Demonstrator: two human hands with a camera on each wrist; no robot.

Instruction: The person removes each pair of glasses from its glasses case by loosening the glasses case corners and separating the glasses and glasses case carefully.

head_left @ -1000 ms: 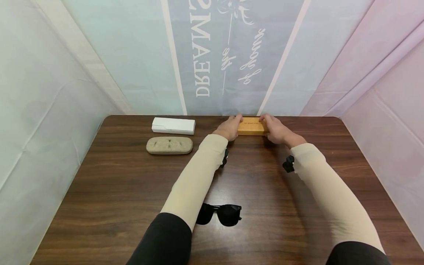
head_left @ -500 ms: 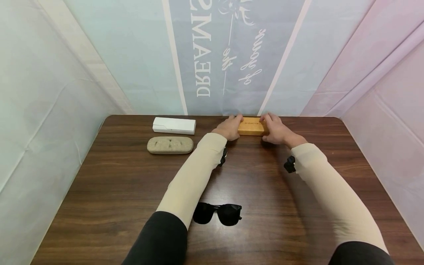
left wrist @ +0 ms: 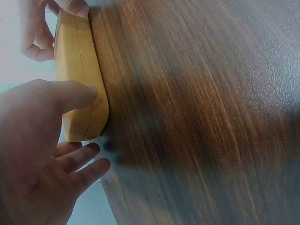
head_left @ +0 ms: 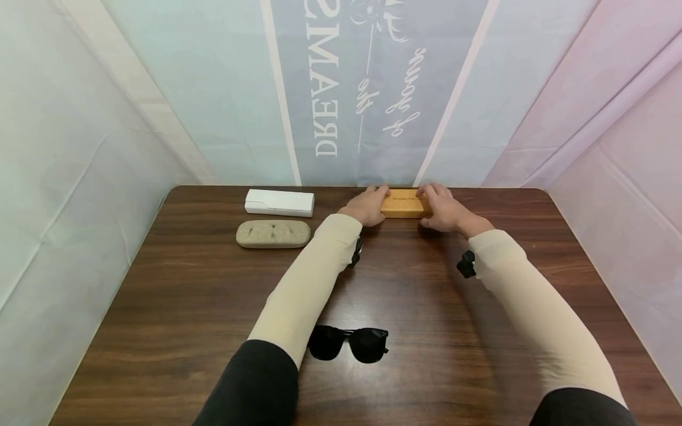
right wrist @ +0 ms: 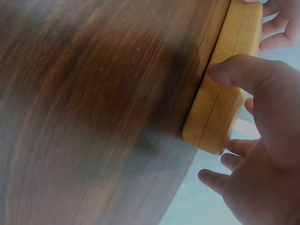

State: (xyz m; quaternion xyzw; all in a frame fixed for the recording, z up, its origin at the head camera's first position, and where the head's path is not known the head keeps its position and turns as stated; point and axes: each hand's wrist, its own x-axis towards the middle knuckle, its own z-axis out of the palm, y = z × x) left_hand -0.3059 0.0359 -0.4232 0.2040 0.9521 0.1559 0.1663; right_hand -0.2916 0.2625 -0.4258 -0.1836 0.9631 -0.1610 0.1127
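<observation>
A yellow glasses case (head_left: 405, 204) lies at the table's back edge, with lettering on its top and a seam along its side. My left hand (head_left: 364, 208) holds its left end and my right hand (head_left: 446, 208) its right end. In the left wrist view, the left thumb (left wrist: 77, 94) presses the front of the case, while several fingers reach round its end. The right wrist view has the right thumb (right wrist: 241, 70) across the seam, fingers behind and past the end. The case looks closed.
Left of my hands lie a white case (head_left: 279, 203) and, nearer, a beige oval glasses case (head_left: 273, 234). Black sunglasses (head_left: 367, 345) rest on the wooden table (head_left: 405, 284) near me, partly behind my left forearm. A printed curtain (head_left: 351, 160) hangs behind the back edge.
My left forearm has shifted slightly left, baring more of the sunglasses. The right thumb has slid a little along the front of the yellow case. The case stays in place.
</observation>
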